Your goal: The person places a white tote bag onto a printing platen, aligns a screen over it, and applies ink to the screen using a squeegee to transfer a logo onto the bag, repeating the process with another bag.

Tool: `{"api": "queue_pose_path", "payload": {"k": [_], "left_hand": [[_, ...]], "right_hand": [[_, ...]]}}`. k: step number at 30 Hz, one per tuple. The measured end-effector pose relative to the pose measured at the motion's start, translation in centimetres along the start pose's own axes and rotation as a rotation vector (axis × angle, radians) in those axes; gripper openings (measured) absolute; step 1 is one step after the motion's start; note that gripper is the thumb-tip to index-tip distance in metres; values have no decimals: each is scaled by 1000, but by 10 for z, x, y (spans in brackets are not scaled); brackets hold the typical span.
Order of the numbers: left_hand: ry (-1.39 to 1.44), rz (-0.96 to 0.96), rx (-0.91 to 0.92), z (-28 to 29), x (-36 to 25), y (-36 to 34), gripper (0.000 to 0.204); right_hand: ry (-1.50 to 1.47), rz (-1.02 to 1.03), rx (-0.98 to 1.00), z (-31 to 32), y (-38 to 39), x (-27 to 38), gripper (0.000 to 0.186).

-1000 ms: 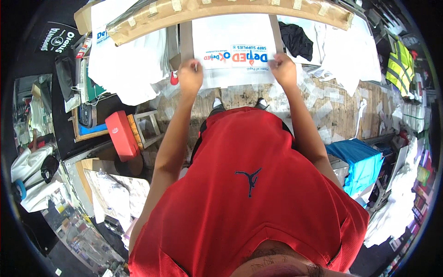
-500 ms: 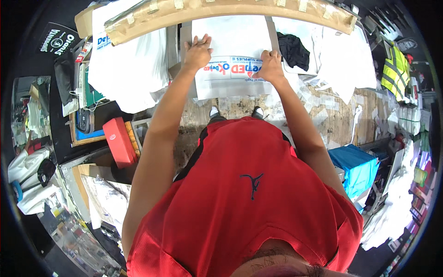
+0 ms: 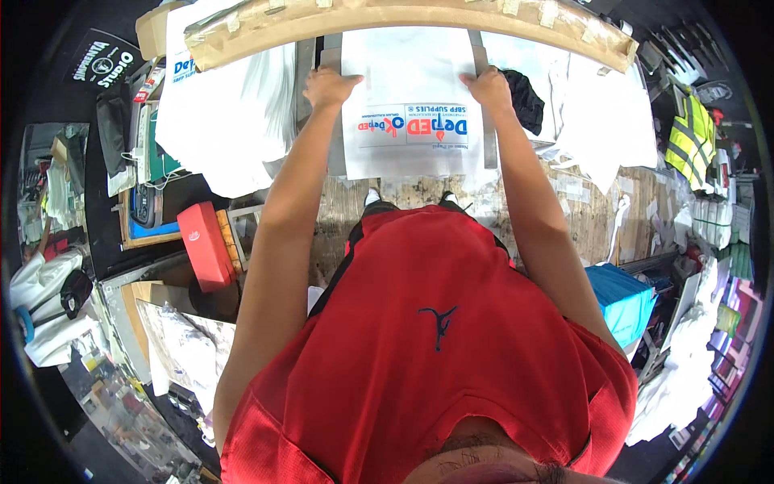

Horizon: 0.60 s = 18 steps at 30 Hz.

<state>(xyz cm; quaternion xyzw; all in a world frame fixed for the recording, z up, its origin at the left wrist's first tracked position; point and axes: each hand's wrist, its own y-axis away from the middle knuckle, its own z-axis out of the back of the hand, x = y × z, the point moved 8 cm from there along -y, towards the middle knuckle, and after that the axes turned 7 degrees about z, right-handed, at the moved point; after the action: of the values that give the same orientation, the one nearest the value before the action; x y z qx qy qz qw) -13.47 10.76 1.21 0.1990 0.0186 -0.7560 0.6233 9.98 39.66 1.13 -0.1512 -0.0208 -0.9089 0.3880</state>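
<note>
A white sheet with a red and blue print across its near part lies over a grey board. Whether it is cloth or paper, I cannot tell. At its left edge is my left hand, thumb laid inward on the sheet and fingers curled over the board's side. My right hand mirrors it at the right edge, thumb pointing inward and fingers bent round the side. The fingers are partly hidden. The print shows uncovered between and nearer than my hands.
A long brown taped bar arches across the far side. White sheets are stacked at left and right. Black cloth lies beside my right hand. A red box stands at left, blue cloth at right.
My left hand has gone from spread fingers on the sheet to curling round its left edge. My right hand has slid outward and away, uncovering the print's right part.
</note>
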Motion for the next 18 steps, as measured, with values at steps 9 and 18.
{"api": "queue_pose_path", "payload": {"k": [9, 18], "left_hand": [[15, 3, -12, -11, 1, -9, 47], [34, -71, -128, -15, -2, -4, 24]], "right_hand": [[77, 71, 88, -11, -16, 18, 43], [42, 94, 34, -11, -10, 9, 36]]}}
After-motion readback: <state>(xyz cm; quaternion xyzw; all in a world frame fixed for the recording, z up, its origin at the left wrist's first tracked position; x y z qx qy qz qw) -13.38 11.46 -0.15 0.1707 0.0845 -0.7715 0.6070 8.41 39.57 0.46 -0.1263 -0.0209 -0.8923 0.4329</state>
